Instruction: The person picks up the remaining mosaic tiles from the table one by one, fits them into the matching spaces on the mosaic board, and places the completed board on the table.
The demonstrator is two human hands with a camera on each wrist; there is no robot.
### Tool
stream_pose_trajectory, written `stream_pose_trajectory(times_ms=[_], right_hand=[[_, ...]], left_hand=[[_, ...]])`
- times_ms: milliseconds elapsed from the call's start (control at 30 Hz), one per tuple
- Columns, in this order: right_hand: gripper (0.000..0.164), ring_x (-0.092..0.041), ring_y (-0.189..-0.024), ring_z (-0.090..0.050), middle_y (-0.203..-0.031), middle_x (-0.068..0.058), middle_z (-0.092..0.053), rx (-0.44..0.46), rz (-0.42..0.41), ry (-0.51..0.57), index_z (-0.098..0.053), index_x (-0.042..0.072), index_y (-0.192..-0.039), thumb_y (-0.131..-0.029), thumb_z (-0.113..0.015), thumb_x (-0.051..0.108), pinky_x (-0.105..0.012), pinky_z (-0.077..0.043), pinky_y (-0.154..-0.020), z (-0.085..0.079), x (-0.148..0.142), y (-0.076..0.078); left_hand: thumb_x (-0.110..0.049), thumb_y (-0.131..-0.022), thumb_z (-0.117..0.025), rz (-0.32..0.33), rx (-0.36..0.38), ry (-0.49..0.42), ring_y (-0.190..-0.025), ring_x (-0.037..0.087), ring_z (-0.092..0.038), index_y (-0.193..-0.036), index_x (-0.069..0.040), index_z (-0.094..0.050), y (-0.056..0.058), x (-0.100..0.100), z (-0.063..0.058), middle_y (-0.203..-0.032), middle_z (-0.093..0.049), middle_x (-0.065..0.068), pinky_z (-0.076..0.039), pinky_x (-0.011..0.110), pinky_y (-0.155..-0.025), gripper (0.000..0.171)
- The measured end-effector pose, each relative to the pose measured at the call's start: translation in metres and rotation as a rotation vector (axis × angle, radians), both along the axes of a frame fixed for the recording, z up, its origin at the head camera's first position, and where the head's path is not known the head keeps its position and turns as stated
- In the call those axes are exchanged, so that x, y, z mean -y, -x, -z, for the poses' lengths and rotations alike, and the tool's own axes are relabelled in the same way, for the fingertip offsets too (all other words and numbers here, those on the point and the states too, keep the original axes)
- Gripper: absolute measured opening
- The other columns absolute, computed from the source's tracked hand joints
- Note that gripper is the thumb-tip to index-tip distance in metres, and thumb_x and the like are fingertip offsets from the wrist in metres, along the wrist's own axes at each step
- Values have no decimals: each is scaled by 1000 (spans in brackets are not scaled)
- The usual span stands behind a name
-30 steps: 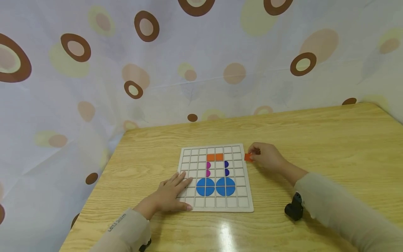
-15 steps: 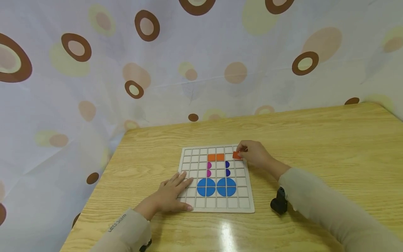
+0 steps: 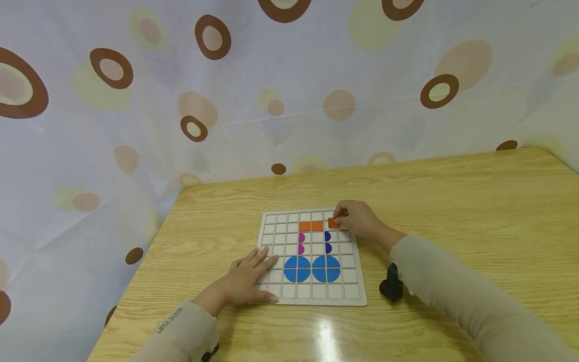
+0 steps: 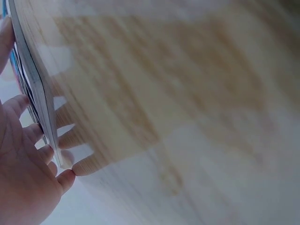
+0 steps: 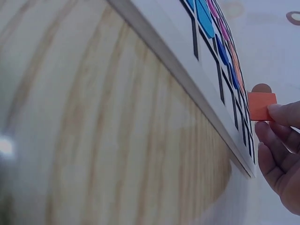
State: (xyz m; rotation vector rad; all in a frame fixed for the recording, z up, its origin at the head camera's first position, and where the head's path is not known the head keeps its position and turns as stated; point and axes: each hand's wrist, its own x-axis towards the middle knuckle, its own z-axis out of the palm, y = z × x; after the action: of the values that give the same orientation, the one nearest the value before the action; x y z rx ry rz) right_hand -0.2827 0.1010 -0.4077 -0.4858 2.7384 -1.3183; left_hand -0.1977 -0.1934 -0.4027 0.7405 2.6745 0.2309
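A white grid board (image 3: pixel 288 291) lies flat on the wooden table. Between thumb and fingers, my right hand (image 3: pixel 359 219) pinches an orange square tile (image 3: pixel 333 223) over the board's upper right part; the right wrist view shows that tile (image 5: pixel 261 106) held just above the grid. Two orange squares (image 3: pixel 311 226) sit side by side in the board's second row. Below them are magenta half-circles (image 3: pixel 301 243) and dark blue half-circles (image 3: pixel 327 243), then two blue circles (image 3: pixel 297 269) made of quarter pieces. My left hand (image 3: pixel 246 279) rests with spread fingers on the board's lower left corner.
The wooden table (image 3: pixel 434 201) reaches out on both sides of the board. A patterned curtain (image 3: pixel 307 100) hangs along its far edge and left side. A black wrist camera (image 3: pixel 391 284) hangs below the right sleeve.
My right hand has moved left with the orange tile, from beside the board's right edge to above its upper right cells. The left hand has stayed in place.
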Motion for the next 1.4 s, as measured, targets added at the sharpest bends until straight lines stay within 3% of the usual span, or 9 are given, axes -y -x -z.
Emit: stream_pose_trajectory(times_ms=[833, 1400], right_hand=[[4, -18, -70, -47, -77, -4, -55, 22, -7, -28, -57, 5, -79, -83, -55, 6, -27, -39, -59, 6, 10, 8], [5, -18, -68, -45, -76, -5, -56, -29, -62, -170, -59, 2, -77, -80, -59, 6, -31, -39, -62, 4, 12, 11]], left_hand=[[-65, -69, -50, 7, -13, 6, -129, 27, 0, -139, -22, -19, 1, 1, 3, -144, -6, 5, -12, 52, -95, 88], [-64, -69, -51, 5, -6, 12, -129, 27, 0, -139, -22, -18, 1, 1, 2, -144, -5, 5, -11, 52, -95, 88]])
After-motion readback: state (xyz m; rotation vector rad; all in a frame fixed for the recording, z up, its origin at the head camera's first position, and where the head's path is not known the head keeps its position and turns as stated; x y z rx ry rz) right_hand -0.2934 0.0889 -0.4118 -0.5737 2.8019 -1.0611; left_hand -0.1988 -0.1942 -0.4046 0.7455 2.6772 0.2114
